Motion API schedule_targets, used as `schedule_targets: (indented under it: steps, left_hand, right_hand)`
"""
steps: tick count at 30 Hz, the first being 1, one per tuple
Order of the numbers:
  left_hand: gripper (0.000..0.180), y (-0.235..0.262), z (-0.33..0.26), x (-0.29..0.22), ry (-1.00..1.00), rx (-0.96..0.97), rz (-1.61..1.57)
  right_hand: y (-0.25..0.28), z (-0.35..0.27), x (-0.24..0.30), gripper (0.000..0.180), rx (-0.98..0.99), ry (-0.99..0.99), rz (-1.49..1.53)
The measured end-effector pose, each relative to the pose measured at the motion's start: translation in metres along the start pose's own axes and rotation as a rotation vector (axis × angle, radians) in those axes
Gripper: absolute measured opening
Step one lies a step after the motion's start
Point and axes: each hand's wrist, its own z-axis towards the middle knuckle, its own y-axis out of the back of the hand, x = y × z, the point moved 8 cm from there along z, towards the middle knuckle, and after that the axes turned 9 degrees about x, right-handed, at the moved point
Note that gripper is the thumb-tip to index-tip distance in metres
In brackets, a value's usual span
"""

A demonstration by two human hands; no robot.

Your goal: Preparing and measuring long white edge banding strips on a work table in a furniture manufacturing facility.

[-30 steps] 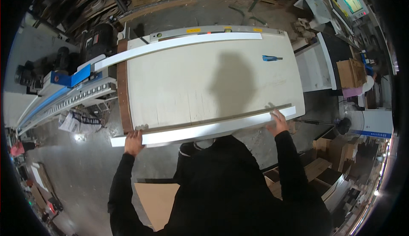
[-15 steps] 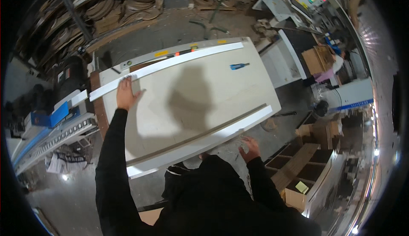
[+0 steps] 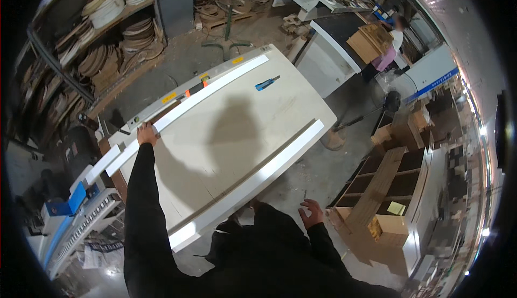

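Reaching across the large white panel (image 3: 226, 136), the left hand (image 3: 146, 134) lay on the long white strip (image 3: 188, 107) along the panel's far edge, fingers curled over it in what looked like a grasp, though how firmly could not be told. The right hand (image 3: 311, 212) hung free beyond the panel's near edge, fingers spread, holding nothing. A second white strip (image 3: 253, 182) ran along that near edge, between the two hands. A blue-handled tool (image 3: 267, 83) lay on the panel well beyond the left hand. The step in hand appeared to be positioning the far strip; the next move would likely require the right hand to support that strip further along, keeping it parallel to the panel edge.
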Motion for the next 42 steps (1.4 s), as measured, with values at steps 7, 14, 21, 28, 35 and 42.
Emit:
schedule_targets:
  steps: [7,14,21,28,35,42]
  left_hand:
    - [0.069,-0.009,-0.047,-0.043,-0.142,-0.061,0.154]
    - [0.058,0.028,-0.171,-0.177,-0.152,-0.012,-0.295]
    - [0.058,0.028,-0.267,-0.214,-0.070,-0.121,-0.344]
    - [0.063,0.043,-0.369,-0.201,-0.195,-0.333,-0.317]
    - [0.050,0.041,-0.451,-0.157,-0.253,-0.292,-0.341]
    - [0.053,0.015,-0.488,-0.145,-0.278,-0.164,-0.285]
  right_hand:
    - [0.011,0.036,-0.004,0.023,-0.056,0.163,0.060]
    - [0.014,0.105,0.017,0.022,-0.031,0.355,0.050]
    - [-0.004,0.183,0.093,0.033,0.076,0.434,0.032]
    - [-0.030,0.217,0.203,0.076,0.274,0.890,-0.131]
    - [0.001,0.282,0.173,0.075,0.418,1.100,-0.381]
    - [-0.004,0.317,0.094,0.038,0.802,0.795,-0.312]
